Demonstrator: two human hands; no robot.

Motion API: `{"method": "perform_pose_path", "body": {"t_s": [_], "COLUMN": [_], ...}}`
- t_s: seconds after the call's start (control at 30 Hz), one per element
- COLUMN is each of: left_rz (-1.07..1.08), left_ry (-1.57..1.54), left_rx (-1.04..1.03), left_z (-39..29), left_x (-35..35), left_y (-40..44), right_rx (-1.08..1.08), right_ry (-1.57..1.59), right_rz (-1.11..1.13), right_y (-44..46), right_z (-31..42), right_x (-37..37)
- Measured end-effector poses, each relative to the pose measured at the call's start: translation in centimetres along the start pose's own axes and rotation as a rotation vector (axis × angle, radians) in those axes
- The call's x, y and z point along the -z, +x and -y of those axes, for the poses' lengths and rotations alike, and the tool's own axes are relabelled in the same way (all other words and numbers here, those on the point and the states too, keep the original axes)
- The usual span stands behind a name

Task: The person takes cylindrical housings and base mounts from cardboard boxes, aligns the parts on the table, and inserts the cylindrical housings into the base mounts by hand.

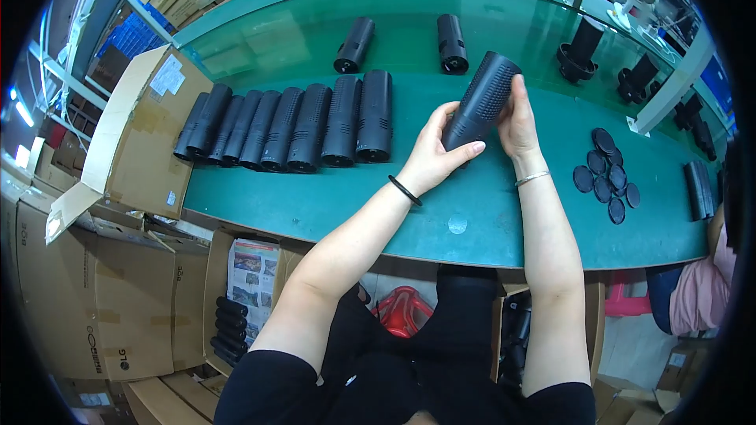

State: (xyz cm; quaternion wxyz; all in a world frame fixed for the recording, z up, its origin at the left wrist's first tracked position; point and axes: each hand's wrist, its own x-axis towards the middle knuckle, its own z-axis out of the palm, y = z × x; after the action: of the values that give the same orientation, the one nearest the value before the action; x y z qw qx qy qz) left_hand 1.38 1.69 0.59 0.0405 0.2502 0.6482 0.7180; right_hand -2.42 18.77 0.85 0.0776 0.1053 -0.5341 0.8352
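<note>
Tilted above the green table, a black perforated cylindrical housing [484, 101] is held between both my hands. My left hand [433, 149] wraps its lower end, thumb across the front. At the upper right side, my right hand [517, 122] presses against it with the fingers; part of that grip is hidden behind the housing. To the left stands a row of several similar black cylinders [316, 127], leaning close together. Two more, one cylinder [355, 46] and another cylinder [452, 43], lie farther back. Right of my hands is a loose pile of round black caps [603, 165].
An open cardboard box [146, 122] borders the table's left end. Metal posts [677, 71] rise at the right, near black parts on stands [581, 51]. Another person's pink clothing [701, 295] shows at the right edge. Boxes of black parts [231, 327] sit below, beside a red stool [403, 311].
</note>
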Motion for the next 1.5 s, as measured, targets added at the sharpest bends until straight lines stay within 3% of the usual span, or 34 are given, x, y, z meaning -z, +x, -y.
{"method": "perform_pose_path", "body": {"t_s": [0.1, 0.27, 0.4, 0.47, 0.53, 0.63, 0.87, 1.23, 1.33, 1.37, 1.43, 1.5], "left_rz": [-0.101, -0.137, -0.274, -0.499, -0.59, -0.622, -0.619, -0.528, -0.646, -0.66, -0.434, -0.188], "left_ry": [-0.193, -0.401, -0.032, 0.278, 0.548, 0.912, 1.324, 1.497, 1.698, 1.736, 1.639, 1.496], "left_rx": [0.046, 0.109, 0.055, -0.021, 0.031, 0.268, 0.671, 0.907, 0.549, 0.315, -0.231, -0.487], "left_z": [-1.0, -4.7, -7.9, -6.4, -4.0, -3.0, 0.0, 1.5, -0.1, -0.4, -3.9, -8.8], "left_x": [-0.2, 4.2, 11.5, 16.3, 21.9, 25.4, 27.5, 28.6, 25.9, 25.2, 21.5, 15.4], "left_y": [-0.5, 1.6, 5.7, 8.6, 11.2, 12.6, 15.0, 14.7, 13.9, 14.0, 12.2, 9.3], "right_rx": [-0.024, -0.164, -0.232, -0.248, -0.253, -0.267, -0.277, -0.275, -0.291, -0.299, -0.295, -0.255], "right_ry": [0.072, -0.154, -0.443, -0.524, -0.527, -0.545, -0.539, -0.533, -0.507, -0.511, -0.508, -0.527], "right_rz": [-0.033, 0.057, 0.208, 0.241, 0.225, 0.225, 0.244, 0.247, 0.234, 0.231, 0.226, 0.242], "right_y": [-0.1, 0.1, -0.3, -0.3, -0.4, -0.3, -0.4, -0.3, -0.3, -0.3, -0.3, -0.3], "right_z": [0.5, -0.5, -1.3, -1.6, -1.5, -1.4, -1.3, -1.5, -1.3, -1.2, -1.5, -1.5], "right_x": [-0.7, 0.3, -0.4, -0.5, -0.7, -0.4, -0.4, -0.2, -0.3, -0.4, -0.2, -0.1]}}
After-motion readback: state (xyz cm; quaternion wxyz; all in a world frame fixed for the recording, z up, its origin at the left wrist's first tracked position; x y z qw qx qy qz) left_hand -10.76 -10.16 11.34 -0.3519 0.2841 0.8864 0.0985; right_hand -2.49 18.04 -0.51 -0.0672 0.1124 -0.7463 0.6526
